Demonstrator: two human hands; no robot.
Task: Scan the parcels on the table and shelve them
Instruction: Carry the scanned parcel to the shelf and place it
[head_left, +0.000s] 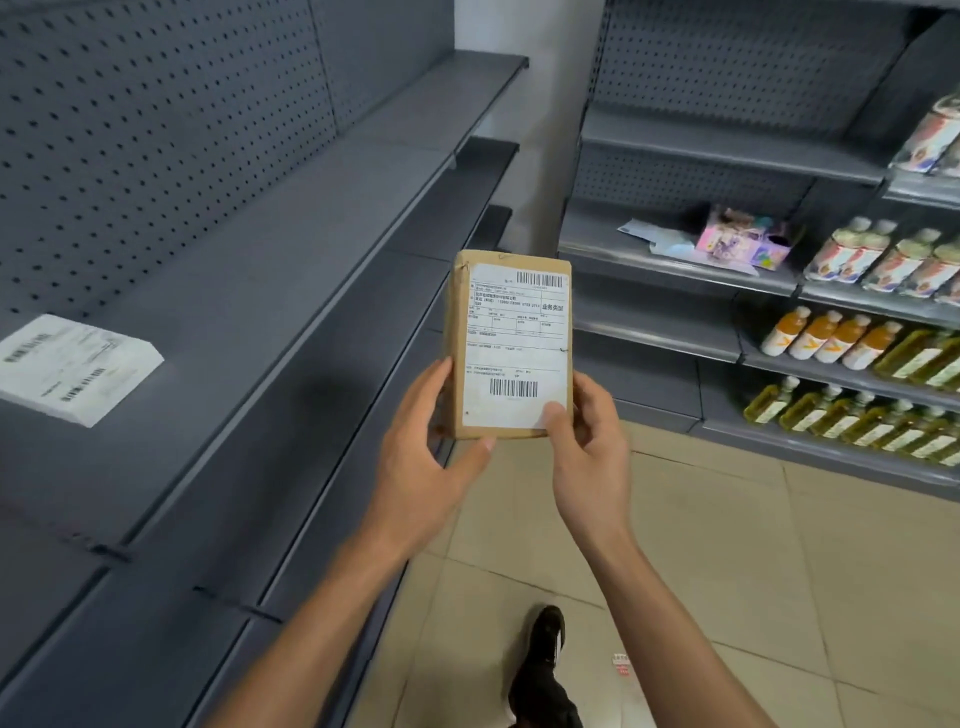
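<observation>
Grey shelving (291, 291), white parcel (72, 369) on it, beige tiled floor (727, 571)

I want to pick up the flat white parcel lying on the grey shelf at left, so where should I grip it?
Grip the flat white parcel by its long side edges, coming from the open aisle side. It lies label-up on the grey shelf, and its near corner shows a thick edge.

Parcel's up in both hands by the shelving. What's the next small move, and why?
Probably swing the brown parcel left and set it on the grey shelf near the white parcel. Both the left hand and right hand grip its lower end, label up, and that shelf has bare room.
</observation>
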